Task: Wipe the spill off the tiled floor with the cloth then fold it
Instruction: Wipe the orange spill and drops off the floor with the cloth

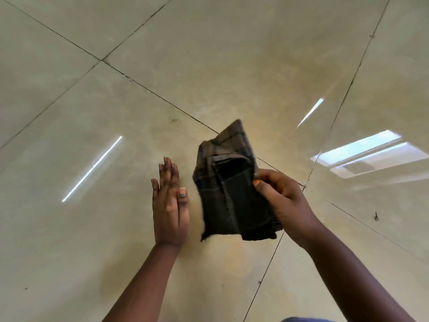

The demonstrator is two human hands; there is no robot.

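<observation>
the right hand [282, 201] has thumb and fingers pinched on the right edge of the cloth [229, 191], held up above the tiled floor [92, 101], partly folded. the left hand [169, 205], just left of it, is flat, fingers straight and together, holding nothing. the cloth looks light, soft and floppy; best gripped at edges or corners.

One dark cloth [228, 189]; two hands, left hand [170, 205]; right hand [282, 201]
</observation>
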